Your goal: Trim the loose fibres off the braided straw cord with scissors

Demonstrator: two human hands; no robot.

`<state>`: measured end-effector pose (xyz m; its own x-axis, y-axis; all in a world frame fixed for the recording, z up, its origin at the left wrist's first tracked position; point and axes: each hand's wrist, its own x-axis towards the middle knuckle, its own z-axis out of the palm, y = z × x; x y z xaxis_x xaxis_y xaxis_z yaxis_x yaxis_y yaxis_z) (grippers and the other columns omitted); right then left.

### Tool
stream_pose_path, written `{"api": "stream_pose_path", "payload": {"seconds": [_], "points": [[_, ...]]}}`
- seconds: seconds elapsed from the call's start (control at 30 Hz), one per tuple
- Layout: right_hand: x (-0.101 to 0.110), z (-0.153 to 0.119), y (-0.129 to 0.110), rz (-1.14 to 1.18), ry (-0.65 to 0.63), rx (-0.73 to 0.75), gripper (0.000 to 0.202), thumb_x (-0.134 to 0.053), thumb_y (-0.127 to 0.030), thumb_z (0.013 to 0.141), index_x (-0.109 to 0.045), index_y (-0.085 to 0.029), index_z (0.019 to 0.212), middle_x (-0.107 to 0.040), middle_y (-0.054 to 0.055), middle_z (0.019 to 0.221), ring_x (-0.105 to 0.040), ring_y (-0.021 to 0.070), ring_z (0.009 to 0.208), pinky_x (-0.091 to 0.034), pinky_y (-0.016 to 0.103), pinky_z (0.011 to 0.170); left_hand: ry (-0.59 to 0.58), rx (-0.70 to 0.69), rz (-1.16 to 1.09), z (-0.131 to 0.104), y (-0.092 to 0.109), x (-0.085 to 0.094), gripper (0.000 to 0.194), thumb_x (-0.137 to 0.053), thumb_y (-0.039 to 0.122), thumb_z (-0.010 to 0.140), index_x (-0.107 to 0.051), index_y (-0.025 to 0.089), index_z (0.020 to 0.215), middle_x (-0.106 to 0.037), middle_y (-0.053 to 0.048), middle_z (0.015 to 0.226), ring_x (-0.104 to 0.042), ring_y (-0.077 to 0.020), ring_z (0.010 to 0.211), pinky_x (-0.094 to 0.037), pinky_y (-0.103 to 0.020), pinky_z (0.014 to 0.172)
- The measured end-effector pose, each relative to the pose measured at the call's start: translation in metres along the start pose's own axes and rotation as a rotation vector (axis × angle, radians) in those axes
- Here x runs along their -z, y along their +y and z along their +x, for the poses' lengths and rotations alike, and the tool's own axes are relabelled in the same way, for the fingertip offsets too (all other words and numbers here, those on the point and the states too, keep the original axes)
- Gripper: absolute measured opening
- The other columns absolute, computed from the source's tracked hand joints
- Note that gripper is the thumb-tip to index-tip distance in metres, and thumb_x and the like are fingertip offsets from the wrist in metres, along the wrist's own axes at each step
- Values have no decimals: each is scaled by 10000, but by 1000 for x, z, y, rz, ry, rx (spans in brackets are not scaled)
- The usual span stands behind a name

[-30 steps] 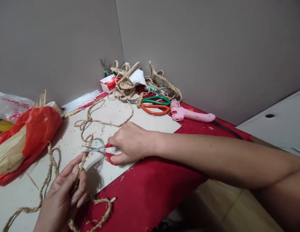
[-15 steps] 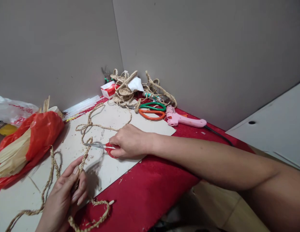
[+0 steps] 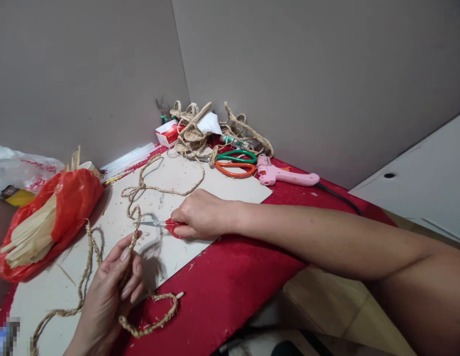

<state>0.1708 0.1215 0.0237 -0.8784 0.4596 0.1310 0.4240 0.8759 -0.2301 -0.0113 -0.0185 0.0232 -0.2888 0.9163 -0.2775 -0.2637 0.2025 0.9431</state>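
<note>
pinching cord point(image 3: 133, 242), left fingers point(image 3: 132, 286) sit near right fingers point(image 3: 181, 213) gripping scissors point(image 3: 172, 228), print point(image 3: 40, 166) illegible on clear bag point(image 3: 11, 168).

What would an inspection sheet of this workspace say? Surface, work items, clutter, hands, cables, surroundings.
Surface: white board over red cloth; scraps scattered on the board.
Work items: braid; scissors with red handles, blades at the braid, contact unclear.
Clutter: rope pile, box, clear sticks, red bag, green handle, orange handle, pink glue gun.
Hands: left hand grips the braid; right hand holds the scissors.
Cables: black cord from the glue gun; plug not visible.
Surroundings: grey walls meet behind; white panel at right.
</note>
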Motion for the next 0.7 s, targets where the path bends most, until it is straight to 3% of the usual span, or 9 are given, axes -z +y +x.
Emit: {"api": "stream_pose_path", "payload": {"seconds": [0.2, 0.47, 0.7], "points": [[-5, -4, -6, -20, 117, 53, 383, -478, -500, 814, -679, -175, 807, -694, 52, 688, -563, 137, 598, -201, 267, 530, -30, -9, -37, 0, 0, 5, 130, -653, 238, 796, -631, 177, 909, -566, 26, 594, -259, -17, 348, -312, -147, 336], [-17, -4, -12, -225, 112, 164, 432, -450, -522, 829, -634, -132, 855, -698, 93, 740, -638, 222, 675, -336, 327, 637, 20, -26, -15, 0, -3, 5, 111, -656, 232, 795, -636, 162, 880, -622, 3, 644, -293, -16, 349, -322, -152, 341], [-17, -3, -14, -192, 34, 144, 390, -439, -458, 873, -648, -128, 864, -699, 95, 743, -650, 216, 707, -331, 319, 633, 34, -10, -14, 1, -4, 2, 156, -709, 227, 752, -623, 179, 872, -653, -4, 665, -316, -20, 342, -334, -160, 342]]}}
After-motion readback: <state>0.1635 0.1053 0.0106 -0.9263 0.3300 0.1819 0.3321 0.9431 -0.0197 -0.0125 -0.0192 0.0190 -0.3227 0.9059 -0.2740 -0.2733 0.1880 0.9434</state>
